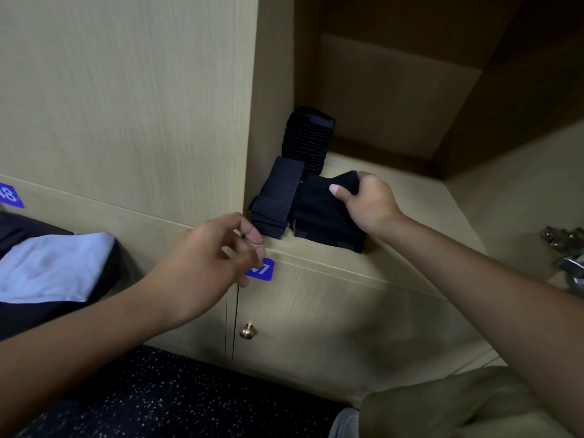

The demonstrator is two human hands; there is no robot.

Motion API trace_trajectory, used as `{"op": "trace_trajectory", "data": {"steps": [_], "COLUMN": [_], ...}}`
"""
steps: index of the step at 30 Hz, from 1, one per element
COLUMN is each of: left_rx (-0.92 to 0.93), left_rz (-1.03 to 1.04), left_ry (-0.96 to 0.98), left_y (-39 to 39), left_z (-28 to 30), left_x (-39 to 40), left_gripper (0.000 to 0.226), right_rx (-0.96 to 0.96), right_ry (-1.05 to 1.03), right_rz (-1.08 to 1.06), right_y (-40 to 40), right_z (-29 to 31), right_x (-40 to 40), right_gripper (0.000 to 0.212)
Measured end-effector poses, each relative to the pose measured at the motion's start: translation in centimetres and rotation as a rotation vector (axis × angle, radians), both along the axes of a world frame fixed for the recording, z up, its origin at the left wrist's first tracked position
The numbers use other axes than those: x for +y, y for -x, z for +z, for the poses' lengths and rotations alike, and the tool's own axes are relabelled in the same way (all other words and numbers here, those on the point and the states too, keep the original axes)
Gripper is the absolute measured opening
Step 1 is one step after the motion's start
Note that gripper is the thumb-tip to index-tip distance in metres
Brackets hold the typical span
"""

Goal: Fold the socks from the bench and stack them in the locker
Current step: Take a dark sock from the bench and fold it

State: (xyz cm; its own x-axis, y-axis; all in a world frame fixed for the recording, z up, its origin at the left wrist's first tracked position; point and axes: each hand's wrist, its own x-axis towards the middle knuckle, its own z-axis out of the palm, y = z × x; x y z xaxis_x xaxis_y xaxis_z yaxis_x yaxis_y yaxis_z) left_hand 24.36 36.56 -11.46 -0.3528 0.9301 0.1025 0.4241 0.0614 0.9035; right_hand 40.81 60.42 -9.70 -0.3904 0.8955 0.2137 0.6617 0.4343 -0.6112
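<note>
A person's two bare arms reach toward an open wooden locker [395,197], seen from above.

The right hand [368,200] is inside the locker, at its front left corner. It grasps the top of a stack of folded black socks [319,216]: the thumb lies across the near side of the top fold and the fingers curl over the far edge, so the cloth is pinched between them. This stack sits on the locker floor, its near edge at the front lip.

Just left of it, touching or nearly touching, stands a narrower pile of dark perforated socks [278,197], pressed close to the locker's left wall. Behind both, further in, is a taller pile of black ribbed socks [305,140].

The left hand [208,260] hovers outside the locker, in front of its lower left corner. Its fingers are loosely curled and apart and hold nothing; the fingertips are near the perforated pile, but whether they touch it cannot be told. The hand partly covers a blue number tag [264,269] on the closed door below, which has a brass knob [247,330].

At far left, a pale blue cloth [50,267] lies on something dark. The floor [158,403] below is dark and speckled.
</note>
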Motion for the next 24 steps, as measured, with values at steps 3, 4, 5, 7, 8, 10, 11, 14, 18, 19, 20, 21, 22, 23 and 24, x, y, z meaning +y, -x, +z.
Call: {"op": "trace_trajectory", "data": {"steps": [3, 4, 5, 7, 8, 10, 11, 14, 18, 19, 20, 21, 22, 23, 24], "left_rx": [0.003, 0.004, 0.004, 0.004, 0.005, 0.010, 0.012, 0.013, 0.012, 0.012, 0.013, 0.014, 0.016, 0.020, 0.023], "left_rz": [-0.006, -0.007, -0.008, -0.009, -0.009, -0.011, -0.012, -0.013, -0.011, -0.010, -0.010, -0.011, -0.012, -0.014, -0.016], "left_ry": [-0.005, -0.006, -0.007, -0.008, -0.009, -0.009, -0.009, -0.004, 0.001, 0.002, 0.003, 0.005, 0.007, 0.009, 0.010], "left_y": [0.0, 0.0, 0.0, 0.0, 0.0, 0.0, 0.0, 0.0, -0.1, -0.1, -0.1, -0.2, -0.2, -0.2, -0.2], "left_z": [0.0, 0.0, 0.1, 0.1, 0.1, 0.2, 0.2, 0.2, 0.2, 0.2, 0.1, 0.1, 0.1, 0.0, 0.0], "left_x": [-0.1, -0.2, -0.2, -0.2, -0.2, -0.2, -0.2, -0.3, -0.3, -0.2, -0.2, -0.2, -0.2, -0.3, -0.3], "left_gripper": [0.005, 0.004, 0.004, 0.004, 0.004, 0.005, 0.005, 0.005, 0.006, 0.006, 0.006, 0.006, 0.005, 0.005, 0.005], "right_rx": [-0.065, -0.088, -0.102, -0.088, -0.055, 0.034, 0.071, 0.103, 0.121, 0.142, 0.167, 0.190, 0.210, 0.227, 0.237], "right_ry": [-0.022, -0.030, -0.040, -0.043, -0.030, 0.021, 0.039, 0.069, 0.045, 0.040, 0.040, 0.049, 0.063, 0.076, 0.083], "right_rz": [-0.039, -0.056, -0.071, -0.074, -0.066, -0.048, -0.043, -0.044, -0.020, -0.015, -0.012, -0.013, -0.014, -0.012, -0.010], "right_y": [0.0, -0.1, -0.1, -0.3, -0.4, -0.6, -0.8, -1.1, -1.1, -0.9, -0.7, -0.5, -0.4, -0.2, -0.2], "right_z": [-0.1, -0.3, -0.4, -0.4, -0.4, -0.1, 0.1, 0.1, 0.0, 0.1, 0.2, 0.3, 0.3, 0.3, 0.3], "right_x": [0.1, 0.0, 0.1, 0.1, 0.1, 0.0, 0.0, -0.2, -0.4, -0.3, -0.3, -0.3, -0.3, -0.3, -0.3], "right_gripper": [0.035, 0.036, 0.037, 0.035, 0.033, 0.031, 0.031, 0.031, 0.023, 0.023, 0.024, 0.025, 0.025, 0.024, 0.022]}}
